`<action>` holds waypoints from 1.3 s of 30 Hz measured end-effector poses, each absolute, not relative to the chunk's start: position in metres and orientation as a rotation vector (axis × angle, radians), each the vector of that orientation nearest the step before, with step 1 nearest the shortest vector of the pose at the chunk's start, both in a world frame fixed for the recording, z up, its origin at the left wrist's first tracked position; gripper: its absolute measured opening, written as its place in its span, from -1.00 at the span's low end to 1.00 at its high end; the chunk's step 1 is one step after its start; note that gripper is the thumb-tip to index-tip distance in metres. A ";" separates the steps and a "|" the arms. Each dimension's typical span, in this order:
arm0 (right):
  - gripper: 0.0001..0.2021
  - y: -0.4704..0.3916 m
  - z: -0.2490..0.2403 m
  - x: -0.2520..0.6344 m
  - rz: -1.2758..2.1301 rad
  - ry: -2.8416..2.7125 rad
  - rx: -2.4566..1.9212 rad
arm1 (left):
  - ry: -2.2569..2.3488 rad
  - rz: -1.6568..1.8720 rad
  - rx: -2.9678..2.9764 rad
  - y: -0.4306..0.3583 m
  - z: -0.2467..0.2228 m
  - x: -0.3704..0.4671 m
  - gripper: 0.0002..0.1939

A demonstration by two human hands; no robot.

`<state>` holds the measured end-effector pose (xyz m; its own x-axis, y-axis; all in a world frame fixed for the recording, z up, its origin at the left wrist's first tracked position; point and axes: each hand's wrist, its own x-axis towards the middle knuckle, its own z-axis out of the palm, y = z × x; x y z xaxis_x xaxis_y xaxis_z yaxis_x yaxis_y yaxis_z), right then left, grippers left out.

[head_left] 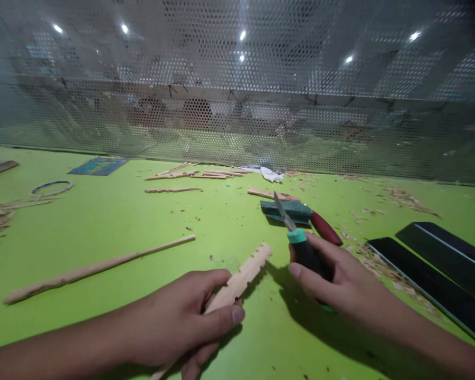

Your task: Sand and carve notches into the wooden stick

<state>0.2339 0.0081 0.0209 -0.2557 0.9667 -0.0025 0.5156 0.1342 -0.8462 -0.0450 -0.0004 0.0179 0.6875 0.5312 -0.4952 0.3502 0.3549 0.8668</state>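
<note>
Between the thumb and fingers of my left hand (200, 314) lies a flat piece of pale wood (243, 277) with notches cut along both edges. Its upper end points away toward the right, and a thin end shows below my wrist. My right hand (336, 272) is wrapped round the black and teal handle of a carving knife (296, 235). The blade points up and away, apart from the wood. Just beyond the knife, a red-handled tool (326, 228) lies with its far end in a dark green wrapping (291, 211).
A long tapered stick (98, 268) lies at left. Several carved wooden pieces (173, 190) rest farther back near a perforated metal screen (237, 126). Wood shavings (409, 199) are scattered at right, beside two dark flat objects, the nearer one phone-like (427, 287). A ring (52, 187) sits at far left.
</note>
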 end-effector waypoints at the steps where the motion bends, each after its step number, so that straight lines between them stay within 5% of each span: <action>1: -0.75 0.007 0.020 0.232 1.032 -1.860 -1.413 | 0.876 0.134 1.260 -0.001 0.019 -0.044 -0.63; 39: -0.90 0.007 0.015 0.213 0.894 -1.998 -1.383 | 0.996 0.072 1.369 -0.004 0.025 -0.036 -0.70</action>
